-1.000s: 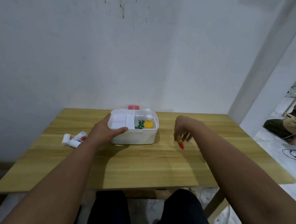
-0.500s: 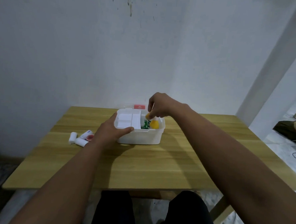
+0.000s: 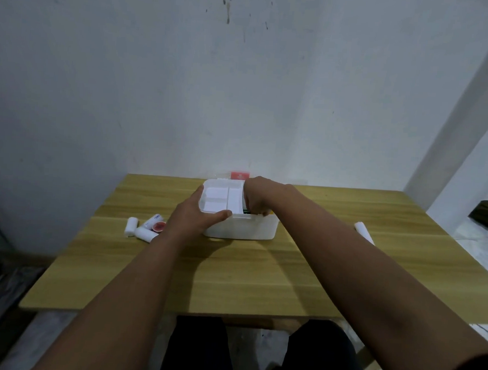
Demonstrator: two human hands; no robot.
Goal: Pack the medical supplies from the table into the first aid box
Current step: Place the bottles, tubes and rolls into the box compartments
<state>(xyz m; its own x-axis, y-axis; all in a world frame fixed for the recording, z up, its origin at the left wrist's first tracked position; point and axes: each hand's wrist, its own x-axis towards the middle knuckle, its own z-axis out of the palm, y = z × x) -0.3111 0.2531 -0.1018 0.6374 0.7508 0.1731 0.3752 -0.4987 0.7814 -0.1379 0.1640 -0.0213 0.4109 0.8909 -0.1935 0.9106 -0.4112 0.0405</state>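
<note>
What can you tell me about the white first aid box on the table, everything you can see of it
The first aid box is a white, rounded-corner tub that looks like plastic, open-topped, standing upright toward the far middle of the wooden table. A white divided tray sits in its left part. The left hand holds its near-left rim, thumb along the edge; the right hand reaches into the right part, hiding most of the contents.

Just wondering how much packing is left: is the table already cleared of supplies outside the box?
No, white rolls and a small red-topped container lie on the table left of the first aid box.
</note>
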